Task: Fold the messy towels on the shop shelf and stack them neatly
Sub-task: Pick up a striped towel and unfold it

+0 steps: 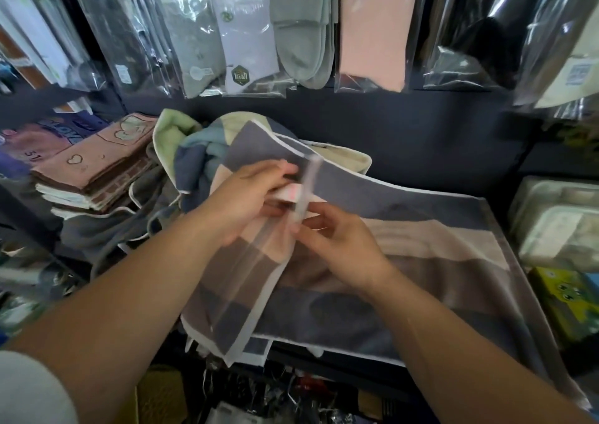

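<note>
Grey, beige and brown banded terry flat towel (437, 261) with white edging lies spread on the dark shop shelf (453, 151). All places below are given from this flat towel.

Over its left end, a second grey, pink and brown banded lifted towel (233, 281) with a white border is held up and drapes down past the flat towel's front edge. Both hands are above the flat towel's left part.

The left hand (246, 196) has curled fingers. Its thumb and fingertips pinch a small pinkish-white tab (291, 194) at the lifted towel's upper part. Cannot tell whether the tab is a label or a fold.

The right hand (340, 245) has its fingers curled in, thumb and forefinger narrow. They pinch the lower end of a pale see-through strip (308, 190) that stands nearly upright between the hands. The strip is blurred and its material is unclear.

- **Behind the left end:** a messy heap of loose green, blue and cream towels (194, 144).
- **Further left, past the heap:** a neat stack of folded pink and brown towels (97, 167) with heart outlines, on rumpled grey cloth (107, 232).
- **Above:** clear-bagged socks (301, 34) hang on the back wall.
- **Right:** clear plastic boxes (557, 226), with a yellow-green carton (567, 300) nearer the camera.
</note>
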{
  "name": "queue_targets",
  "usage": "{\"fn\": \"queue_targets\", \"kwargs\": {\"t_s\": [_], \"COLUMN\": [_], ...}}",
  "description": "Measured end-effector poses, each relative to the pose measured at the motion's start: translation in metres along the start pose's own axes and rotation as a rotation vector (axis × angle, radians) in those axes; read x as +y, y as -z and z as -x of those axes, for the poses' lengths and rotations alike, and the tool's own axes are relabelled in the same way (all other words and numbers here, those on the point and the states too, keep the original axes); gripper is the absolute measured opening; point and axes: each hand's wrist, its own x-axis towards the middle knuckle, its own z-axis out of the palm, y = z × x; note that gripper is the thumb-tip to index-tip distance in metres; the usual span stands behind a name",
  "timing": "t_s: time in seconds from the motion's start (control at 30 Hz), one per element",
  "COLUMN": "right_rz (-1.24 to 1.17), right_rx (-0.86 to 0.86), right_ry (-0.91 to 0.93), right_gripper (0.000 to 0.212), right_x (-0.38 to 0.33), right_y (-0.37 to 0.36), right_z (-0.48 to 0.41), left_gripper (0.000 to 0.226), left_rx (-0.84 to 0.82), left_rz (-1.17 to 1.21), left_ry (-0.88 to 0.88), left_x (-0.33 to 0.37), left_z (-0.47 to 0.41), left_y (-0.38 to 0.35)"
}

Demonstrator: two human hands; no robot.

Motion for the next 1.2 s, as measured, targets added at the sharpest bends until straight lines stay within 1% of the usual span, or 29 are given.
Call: {"fn": "queue_targets", "kwargs": {"t_s": [0.03, 0.07, 0.1, 0.17, 0.2, 0.27, 0.33, 0.4, 0.5, 0.53, 0.6, 0.67, 0.8, 0.87, 0.93, 1.07, 1.13, 1.2], "right_rz": [0.005, 0.020, 0.029, 0.000, -0.018, -0.067, -0.092, -0.126, -0.240, -0.302, -0.400, -0.420, -0.447, -0.453, -0.456, -0.434, -0.405, -0.375], "right_rx": [0.015, 0.034, 0.054, 0.091, 0.102, 0.113, 0.138, 0.162, 0.219, 0.226, 0.222, 0.228, 0.248, 0.250, 0.265, 0.281, 0.325, 0.405], "right_ry": [-0.015, -0.036, -0.060, -0.096, -0.108, -0.107, -0.097, -0.097, -0.139, -0.153, -0.160, -0.148, -0.189, -0.192, -0.147, -0.088, -0.097, -0.105], "right_gripper": [0.050, 0.045, 0.039, 0.028, 0.026, 0.027, 0.031, 0.034, 0.029, 0.028, 0.028, 0.029, 0.021, 0.021, 0.021, 0.028, 0.029, 0.030], "right_x": [0.001, 0.002, 0.003, 0.008, 0.011, 0.013, 0.013, 0.011, 0.008, 0.007, 0.005, 0.005, 0.007, 0.005, -0.003, -0.023, -0.026, -0.025], "right_y": [-0.003, -0.005, -0.007, -0.011, -0.013, -0.017, -0.019, -0.020, -0.018, -0.017, -0.015, -0.014, -0.013, -0.010, 0.000, 0.039, 0.066, 0.094], "right_z": [-0.002, -0.005, -0.007, -0.012, -0.014, -0.017, -0.019, -0.021, -0.027, -0.028, -0.030, -0.031, -0.030, -0.030, -0.032, -0.035, -0.035, -0.032], "left_gripper": [0.027, 0.029, 0.029, 0.035, 0.038, 0.040, 0.041, 0.050, 0.074, 0.075, 0.070, 0.064, 0.038, 0.030, 0.021, 0.016, 0.014, 0.009], "left_rx": [-0.047, -0.060, -0.043, 0.063, 0.144, 0.335, 0.451, 0.451, 0.344, 0.313, 0.290, 0.298, 0.331, 0.306, 0.217, -0.040, -0.106, -0.167], "left_rz": [-0.016, -0.037, -0.079, -0.221, -0.309, -0.572, -0.821, -0.962, -1.125, -1.160, -1.166, -1.088, -0.966, -0.940, -0.909, -0.757, -0.690, -0.606], "left_ry": [0.006, -0.017, -0.077, -0.242, -0.319, -0.474, -0.571, -0.501, -0.338, -0.319, -0.315, -0.314, -0.318, -0.332, -0.328, -0.211, -0.216, -0.243], "left_x": [-0.001, -0.005, -0.009, -0.019, -0.026, -0.043, -0.066, -0.094, -0.135, -0.143, -0.148, -0.147, -0.131, -0.116, -0.095, -0.051, -0.031, -0.017], "left_z": [0.005, 0.008, 0.012, 0.023, 0.032, 0.054, 0.078, 0.099, 0.114, 0.116, 0.117, 0.117, 0.120, 0.119, 0.116, 0.110, 0.108, 0.105], "left_y": [-0.002, -0.002, -0.001, 0.006, 0.010, 0.016, 0.017, 0.014, 0.011, 0.011, 0.012, 0.016, 0.026, 0.032, 0.032, 0.007, -0.015, -0.042]}}
